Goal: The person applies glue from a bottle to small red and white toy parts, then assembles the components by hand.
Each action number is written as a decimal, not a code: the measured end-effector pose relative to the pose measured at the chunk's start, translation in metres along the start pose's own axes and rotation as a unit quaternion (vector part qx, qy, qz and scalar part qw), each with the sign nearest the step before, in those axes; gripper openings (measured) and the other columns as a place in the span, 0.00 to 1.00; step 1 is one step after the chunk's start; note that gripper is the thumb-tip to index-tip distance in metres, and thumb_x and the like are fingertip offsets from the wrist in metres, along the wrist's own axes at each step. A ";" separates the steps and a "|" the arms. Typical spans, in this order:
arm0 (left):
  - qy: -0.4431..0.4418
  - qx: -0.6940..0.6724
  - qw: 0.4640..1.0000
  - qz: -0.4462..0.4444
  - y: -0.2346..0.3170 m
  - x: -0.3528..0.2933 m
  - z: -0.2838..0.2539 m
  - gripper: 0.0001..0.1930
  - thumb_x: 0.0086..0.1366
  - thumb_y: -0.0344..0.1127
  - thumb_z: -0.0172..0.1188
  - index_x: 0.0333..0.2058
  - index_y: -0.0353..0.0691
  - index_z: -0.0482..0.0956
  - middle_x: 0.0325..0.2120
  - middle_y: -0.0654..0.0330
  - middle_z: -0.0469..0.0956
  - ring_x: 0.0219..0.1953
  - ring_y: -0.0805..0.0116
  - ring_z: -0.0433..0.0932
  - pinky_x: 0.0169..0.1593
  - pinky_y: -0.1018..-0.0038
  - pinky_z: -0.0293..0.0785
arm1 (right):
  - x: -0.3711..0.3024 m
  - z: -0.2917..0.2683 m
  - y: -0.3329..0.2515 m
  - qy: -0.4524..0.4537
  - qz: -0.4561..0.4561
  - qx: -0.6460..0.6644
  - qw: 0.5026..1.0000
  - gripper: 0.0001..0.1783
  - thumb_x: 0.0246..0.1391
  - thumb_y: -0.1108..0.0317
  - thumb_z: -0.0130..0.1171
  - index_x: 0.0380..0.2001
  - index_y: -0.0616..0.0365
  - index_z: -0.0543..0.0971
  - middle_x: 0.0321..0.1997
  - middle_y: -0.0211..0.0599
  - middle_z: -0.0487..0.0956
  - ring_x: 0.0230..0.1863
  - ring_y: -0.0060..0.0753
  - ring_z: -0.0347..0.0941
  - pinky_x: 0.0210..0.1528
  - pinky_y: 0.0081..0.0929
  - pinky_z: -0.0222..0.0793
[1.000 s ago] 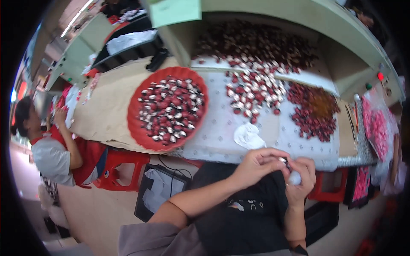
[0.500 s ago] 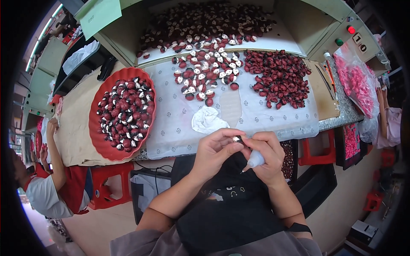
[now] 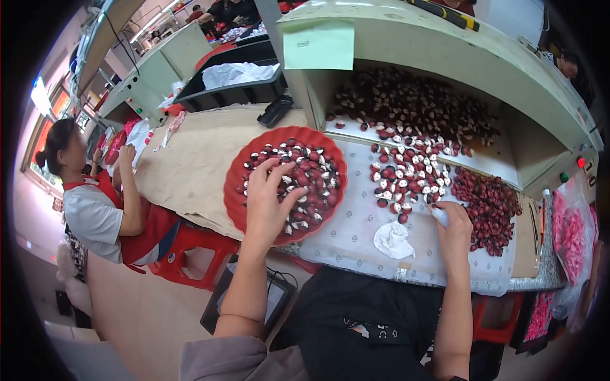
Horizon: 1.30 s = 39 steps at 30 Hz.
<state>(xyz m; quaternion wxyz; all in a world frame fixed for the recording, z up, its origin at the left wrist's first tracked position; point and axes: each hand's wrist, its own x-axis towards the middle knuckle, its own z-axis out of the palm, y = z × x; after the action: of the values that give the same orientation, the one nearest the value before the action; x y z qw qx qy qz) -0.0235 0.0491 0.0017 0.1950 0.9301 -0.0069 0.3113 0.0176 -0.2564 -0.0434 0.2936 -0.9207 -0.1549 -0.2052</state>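
My left hand is over a red scalloped bowl, its thumb and fingers apart above a heap of small dark-red, black and white pieces. No piece shows between its fingertips. My right hand is closed round a small whitish squeeze bottle, just above the patterned white sheet. Beside that hand, loose round red-and-white pieces are spread, and a pile of dark-red pieces lies to its right. A crumpled white cloth lies nearer me.
A grey-green box-like cabinet with more pieces inside stands at the back. Brown paper covers the table's left part, with a black tray beyond. A bag of pink pieces hangs far right; a co-worker sits left.
The view has swung left. My left hand has gone from in front of my body to the red bowl, and the piece it held is no longer in it. My right hand has moved over the sheet with the bottle.
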 end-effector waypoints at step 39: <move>-0.360 -0.827 0.257 -0.346 0.141 -0.084 0.075 0.16 0.59 0.33 0.48 0.46 0.34 0.65 0.38 0.52 0.70 0.40 0.65 0.71 0.48 0.72 0.66 | -0.111 -0.076 -0.054 0.262 0.073 0.450 0.851 0.21 0.30 0.71 0.67 0.29 0.56 0.67 0.32 0.37 0.68 0.28 0.25 0.66 0.31 0.17 0.64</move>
<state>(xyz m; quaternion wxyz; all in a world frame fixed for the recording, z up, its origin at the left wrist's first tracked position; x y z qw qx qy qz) -0.0673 -0.1180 -0.0515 0.9247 0.1927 -0.0079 -0.3281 -0.1221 -0.2786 -0.0137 0.7196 -0.6086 -0.0798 -0.3248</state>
